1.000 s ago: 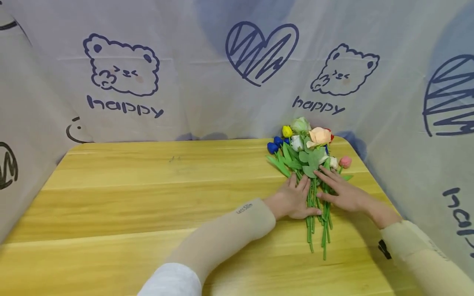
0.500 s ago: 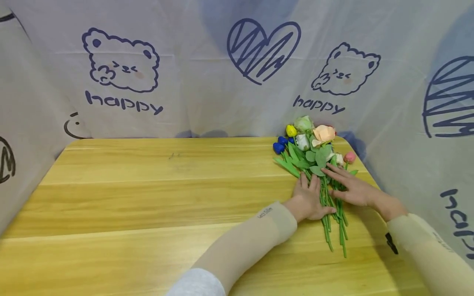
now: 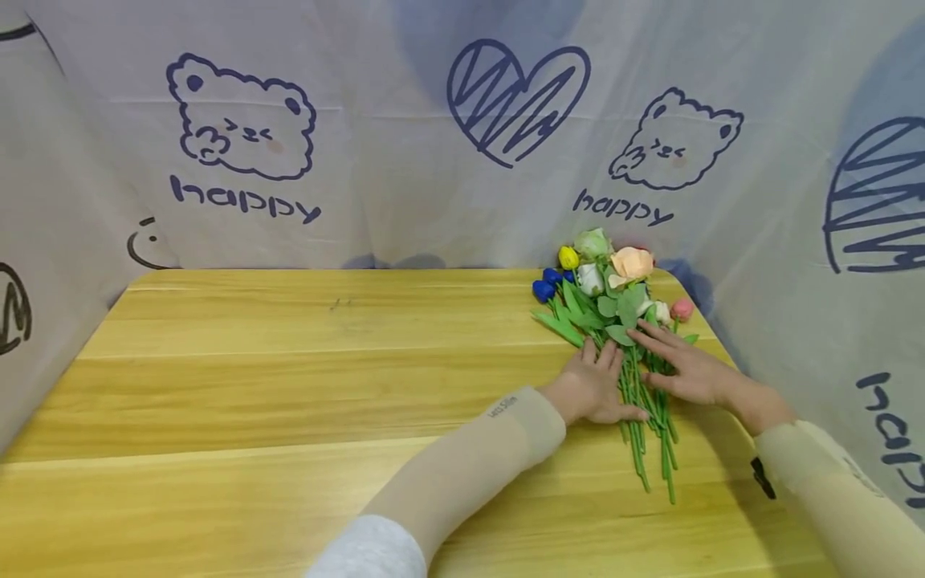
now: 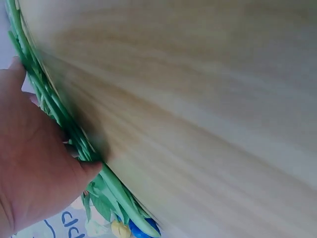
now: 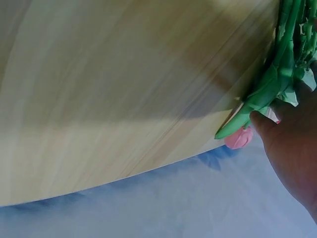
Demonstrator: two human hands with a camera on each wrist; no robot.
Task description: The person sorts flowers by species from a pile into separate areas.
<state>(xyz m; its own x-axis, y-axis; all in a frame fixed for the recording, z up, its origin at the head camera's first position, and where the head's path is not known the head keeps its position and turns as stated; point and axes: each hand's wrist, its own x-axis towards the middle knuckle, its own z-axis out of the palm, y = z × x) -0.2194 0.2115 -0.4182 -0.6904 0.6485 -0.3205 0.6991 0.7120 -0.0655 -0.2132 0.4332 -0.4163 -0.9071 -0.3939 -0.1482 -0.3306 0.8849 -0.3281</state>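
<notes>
Bunch of flowers [image 3: 627, 307] on table [image 3: 289, 401]: blue, yellow, peach, pink & whitish blooms [image 3: 633, 262] w/ long green stems [image 3: 632, 381]. L hand [image 3: 594, 392] & R hand [image 3: 690, 372] touch it, fingers extended.

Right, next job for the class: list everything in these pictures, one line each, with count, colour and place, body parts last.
Blue flowers: at least three, blue, bunch's left edge
Yellow flower: one, yellow, upper left
Pale green flower: one, pale green, top
Peach flower: one, peach, upper right
White flowers: at least two, white, mid-bunch
Pink flower: one, pink, right edge
Leaves: many, green, among flowers
Stems: several, green, below leaves
Table: one, yellowish, under bunch
Cloth: count unclear, pale with dark drawings, behind table
Black object: one, black, by right sleeve, unidentifiable
Sleeves: two, beige, on forearms
Left hand: one, left of stems
Right hand: one, bunch's right side
</notes>
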